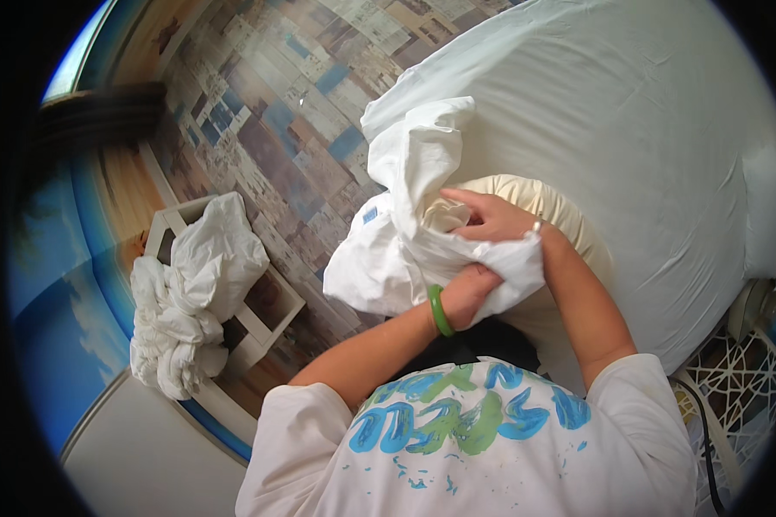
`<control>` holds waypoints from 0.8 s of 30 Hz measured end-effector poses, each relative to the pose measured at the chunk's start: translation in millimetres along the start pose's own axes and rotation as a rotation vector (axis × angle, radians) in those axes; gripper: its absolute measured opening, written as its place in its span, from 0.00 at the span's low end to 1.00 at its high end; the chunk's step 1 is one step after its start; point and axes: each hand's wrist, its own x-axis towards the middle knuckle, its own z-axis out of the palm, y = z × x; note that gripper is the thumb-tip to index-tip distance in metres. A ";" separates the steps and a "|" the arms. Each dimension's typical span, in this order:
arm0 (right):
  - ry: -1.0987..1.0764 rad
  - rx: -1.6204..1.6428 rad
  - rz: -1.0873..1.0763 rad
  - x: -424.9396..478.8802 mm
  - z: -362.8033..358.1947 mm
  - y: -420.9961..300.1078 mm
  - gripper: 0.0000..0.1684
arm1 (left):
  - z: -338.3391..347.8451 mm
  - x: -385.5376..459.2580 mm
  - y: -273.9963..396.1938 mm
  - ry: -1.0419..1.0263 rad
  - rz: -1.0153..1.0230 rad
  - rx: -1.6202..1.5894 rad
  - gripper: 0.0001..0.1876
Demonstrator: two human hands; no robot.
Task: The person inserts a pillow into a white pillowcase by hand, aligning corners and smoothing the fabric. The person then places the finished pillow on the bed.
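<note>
A white fabric cover (378,265), bunched up with a small blue tag, lies before me at the bed's edge. My left hand (471,292), with a green bangle on the wrist, grips a fold at the cover's near side. My right hand (496,218) reaches into the folds just above it, index finger extended. Cloth hides some of its fingertips, so I cannot tell whether they pinch anything. Behind and beneath that hand is a puffy cream pillow or cushion (546,199) with gathered fabric, partly covered by my right forearm.
A bed with a white sheet (621,148) spreads to the right, with white pillows (763,216) at its far side. Crumpled white linen (194,291) is heaped on a white-framed piece of furniture (278,300) at left. A white lattice table (734,381) stands at lower right.
</note>
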 end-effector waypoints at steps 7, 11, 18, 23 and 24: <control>0.222 -0.669 -0.191 51.5 28.9 33.7 0.17 | -46.7 -16.7 46.2 0.304 -0.076 1.763 0.09; 0.419 -0.846 -0.501 74.1 44.5 67.2 0.13 | -75.3 -13.0 103.9 0.877 0.375 1.711 0.16; -0.033 -0.372 -0.175 101.8 28.9 26.9 0.14 | -237.1 12.7 76.4 1.008 0.171 0.838 0.19; -0.010 -0.411 -0.111 88.3 26.6 30.3 0.33 | -194.2 -5.4 130.3 0.786 0.655 0.092 0.09; 0.060 -0.399 -0.100 87.6 32.2 31.2 0.26 | -191.1 -8.2 135.9 0.704 0.587 0.069 0.08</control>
